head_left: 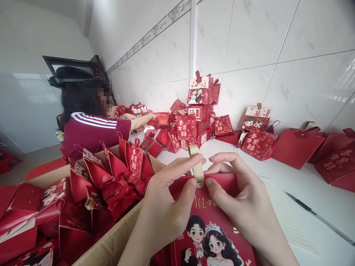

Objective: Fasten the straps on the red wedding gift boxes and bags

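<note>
Right in front of me is a red gift box (222, 221) printed with a cartoon bride and groom. A gold ribbon loop (198, 170) stands up from the middle of its top edge. My left hand (173, 199) pinches that edge left of the ribbon, thumb in front and fingers behind. On the other side my right hand (241, 199) grips the same edge, its thumb close to the ribbon's foot. Both hands' fingertips behind the box are partly hidden. The lower part of the box runs out of view.
To my left a cardboard carton (111, 236) holds many red boxes. More red boxes (187, 127) are stacked against the tiled wall. A pen (318, 214) and lined paper (294, 225) lie at right on the white table (266, 170). A person in maroon (97, 129) reaches toward the boxes.
</note>
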Demonstrator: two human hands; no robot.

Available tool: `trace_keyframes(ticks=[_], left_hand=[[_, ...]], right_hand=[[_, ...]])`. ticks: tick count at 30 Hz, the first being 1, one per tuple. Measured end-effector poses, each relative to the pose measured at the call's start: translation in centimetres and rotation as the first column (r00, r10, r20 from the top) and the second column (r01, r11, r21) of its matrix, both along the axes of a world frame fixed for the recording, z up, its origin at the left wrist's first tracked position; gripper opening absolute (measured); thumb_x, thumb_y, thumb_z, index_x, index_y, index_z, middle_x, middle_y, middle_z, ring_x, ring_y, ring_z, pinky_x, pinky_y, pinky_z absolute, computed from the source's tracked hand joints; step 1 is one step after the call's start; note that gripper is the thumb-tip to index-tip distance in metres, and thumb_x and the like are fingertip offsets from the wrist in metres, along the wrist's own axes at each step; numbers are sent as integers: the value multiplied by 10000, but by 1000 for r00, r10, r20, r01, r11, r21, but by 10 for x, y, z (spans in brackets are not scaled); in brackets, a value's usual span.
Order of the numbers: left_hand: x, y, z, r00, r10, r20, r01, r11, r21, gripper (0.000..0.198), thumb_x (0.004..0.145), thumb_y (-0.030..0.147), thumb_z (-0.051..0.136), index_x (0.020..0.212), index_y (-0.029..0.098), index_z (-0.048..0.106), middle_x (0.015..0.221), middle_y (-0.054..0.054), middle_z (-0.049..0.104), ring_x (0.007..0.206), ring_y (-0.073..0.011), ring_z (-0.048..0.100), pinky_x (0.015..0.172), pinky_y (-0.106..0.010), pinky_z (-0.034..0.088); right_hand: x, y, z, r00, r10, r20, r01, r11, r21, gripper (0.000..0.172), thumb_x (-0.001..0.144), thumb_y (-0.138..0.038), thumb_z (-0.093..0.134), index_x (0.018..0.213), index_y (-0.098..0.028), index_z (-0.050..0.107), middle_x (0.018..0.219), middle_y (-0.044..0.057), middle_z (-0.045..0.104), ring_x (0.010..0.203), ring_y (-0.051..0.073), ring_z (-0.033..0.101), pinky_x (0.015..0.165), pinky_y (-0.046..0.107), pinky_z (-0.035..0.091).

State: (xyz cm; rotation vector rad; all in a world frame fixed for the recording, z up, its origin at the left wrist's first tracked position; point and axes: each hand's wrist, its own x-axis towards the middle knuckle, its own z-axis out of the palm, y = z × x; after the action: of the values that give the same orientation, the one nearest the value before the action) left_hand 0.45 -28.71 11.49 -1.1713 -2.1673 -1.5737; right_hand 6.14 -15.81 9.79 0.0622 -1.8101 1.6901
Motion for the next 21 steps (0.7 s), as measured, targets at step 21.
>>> trace_keyframes(ticks=[21], left_hand=[[10, 17, -1, 999, -30, -40, 32, 998, 45, 436, 805, 38, 551, 1141, 289, 672, 1192, 44, 687, 1128, -153, 626, 909, -189, 540]], right_hand=[[17, 16, 0, 997, -34, -67, 38, 997, 61, 266, 815, -108, 565, 1019, -278, 560, 764, -55, 632, 490, 60, 522, 418, 134, 394]])
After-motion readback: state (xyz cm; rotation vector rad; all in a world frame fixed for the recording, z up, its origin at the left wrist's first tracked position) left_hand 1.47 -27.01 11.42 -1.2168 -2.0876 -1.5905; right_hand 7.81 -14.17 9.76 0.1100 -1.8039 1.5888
